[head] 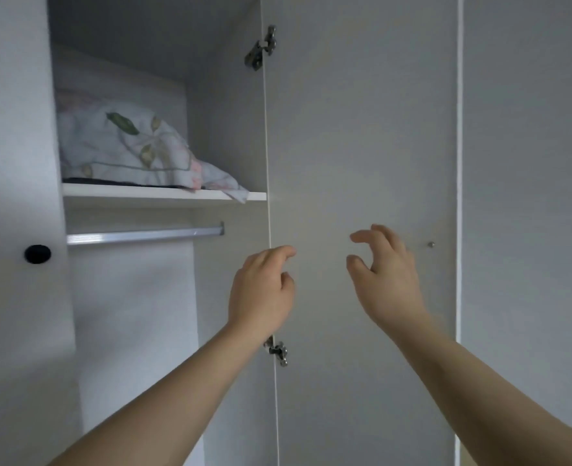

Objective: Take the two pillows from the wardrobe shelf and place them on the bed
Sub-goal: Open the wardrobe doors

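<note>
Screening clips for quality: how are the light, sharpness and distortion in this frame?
Head view: dim, flat grey light, no glare; soft shade under the shelf around the rail; the pillow shows its leaf print clearly enough to read; the left hand and right hand have slightly soft edges; the left door looks smeared; the wide lens makes vertical edges lean.

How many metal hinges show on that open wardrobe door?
2. The upper hinge sits above the shelf; the lower hinge sits just below the left hand. Others may lie outside the frame.
</note>
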A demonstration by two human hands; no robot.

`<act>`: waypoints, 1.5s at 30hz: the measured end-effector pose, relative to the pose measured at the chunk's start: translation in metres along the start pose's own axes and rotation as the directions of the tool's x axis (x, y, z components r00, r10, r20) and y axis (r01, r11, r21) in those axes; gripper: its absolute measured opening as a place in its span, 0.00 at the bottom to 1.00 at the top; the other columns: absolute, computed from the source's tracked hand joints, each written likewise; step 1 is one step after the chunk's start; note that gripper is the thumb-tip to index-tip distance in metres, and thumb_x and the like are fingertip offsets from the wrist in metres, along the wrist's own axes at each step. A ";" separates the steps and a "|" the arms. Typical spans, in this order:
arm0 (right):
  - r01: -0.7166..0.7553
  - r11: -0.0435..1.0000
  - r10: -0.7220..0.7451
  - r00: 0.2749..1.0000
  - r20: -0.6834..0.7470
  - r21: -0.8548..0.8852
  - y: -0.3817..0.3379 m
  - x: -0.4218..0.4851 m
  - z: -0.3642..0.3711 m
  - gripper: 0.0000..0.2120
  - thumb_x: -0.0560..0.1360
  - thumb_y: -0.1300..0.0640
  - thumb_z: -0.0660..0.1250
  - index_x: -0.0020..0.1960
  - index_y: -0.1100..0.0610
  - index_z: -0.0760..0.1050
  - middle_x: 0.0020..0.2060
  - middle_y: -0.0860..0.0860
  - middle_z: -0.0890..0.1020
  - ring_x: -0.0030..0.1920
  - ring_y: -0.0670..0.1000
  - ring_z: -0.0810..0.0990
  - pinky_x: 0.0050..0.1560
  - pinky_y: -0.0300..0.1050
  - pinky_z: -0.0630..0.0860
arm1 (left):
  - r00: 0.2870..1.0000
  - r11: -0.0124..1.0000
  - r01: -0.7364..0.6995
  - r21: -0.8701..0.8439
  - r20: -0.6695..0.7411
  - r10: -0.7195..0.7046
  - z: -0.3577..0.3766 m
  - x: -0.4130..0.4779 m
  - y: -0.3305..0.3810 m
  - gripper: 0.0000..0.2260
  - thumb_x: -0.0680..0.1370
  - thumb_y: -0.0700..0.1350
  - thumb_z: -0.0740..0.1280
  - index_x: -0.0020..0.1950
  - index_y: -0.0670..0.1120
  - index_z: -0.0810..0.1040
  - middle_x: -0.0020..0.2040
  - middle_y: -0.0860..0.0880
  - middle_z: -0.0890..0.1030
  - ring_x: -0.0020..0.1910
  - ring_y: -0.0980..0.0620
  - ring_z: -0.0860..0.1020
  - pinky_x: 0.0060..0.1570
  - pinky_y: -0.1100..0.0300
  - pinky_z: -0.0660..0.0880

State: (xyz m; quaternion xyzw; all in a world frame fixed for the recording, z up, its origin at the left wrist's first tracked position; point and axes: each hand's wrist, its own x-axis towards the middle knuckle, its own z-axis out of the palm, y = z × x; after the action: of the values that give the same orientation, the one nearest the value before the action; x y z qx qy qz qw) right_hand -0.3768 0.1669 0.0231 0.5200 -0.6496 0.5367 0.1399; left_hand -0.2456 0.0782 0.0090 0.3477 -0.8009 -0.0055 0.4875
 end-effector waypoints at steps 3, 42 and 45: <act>-0.040 0.999 0.037 0.996 0.083 0.032 -0.012 -0.002 0.036 0.15 0.74 0.59 0.60 0.61 0.54 0.73 0.68 0.52 0.69 0.66 0.57 0.67 0.66 0.48 0.61 | 0.999 0.947 -0.021 0.321 -0.019 0.028 -0.033 -0.001 -0.055 0.18 0.75 0.42 0.55 0.60 0.48 0.77 0.59 0.50 0.80 0.61 0.45 0.74 0.59 0.53 0.69; -0.433 0.767 -0.156 0.590 0.792 0.474 -0.101 -0.086 0.156 0.10 0.75 0.61 0.60 0.41 0.51 0.77 0.41 0.47 0.79 0.41 0.50 0.77 0.39 0.37 0.69 | 0.908 0.156 -0.417 0.896 0.402 0.118 -0.163 -0.120 -0.124 0.14 0.57 0.28 0.58 0.30 0.46 0.73 0.21 0.51 0.68 0.26 0.49 0.70 0.48 0.61 0.62; -0.583 0.655 -0.221 0.459 0.860 0.480 -0.124 -0.105 0.147 0.11 0.75 0.64 0.59 0.46 0.53 0.78 0.42 0.50 0.82 0.40 0.51 0.79 0.42 0.41 0.71 | 0.911 0.171 -0.408 0.897 0.387 0.142 -0.179 -0.150 -0.102 0.11 0.60 0.31 0.64 0.32 0.47 0.74 0.23 0.51 0.70 0.29 0.49 0.73 0.56 0.58 0.66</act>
State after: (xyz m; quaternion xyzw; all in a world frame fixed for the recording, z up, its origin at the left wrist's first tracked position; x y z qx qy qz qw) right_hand -0.1749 0.1130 -0.0426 0.6424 -0.4108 0.4178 -0.4939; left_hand -0.0066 0.1445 -0.0485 0.4187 -0.7257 0.5416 0.0691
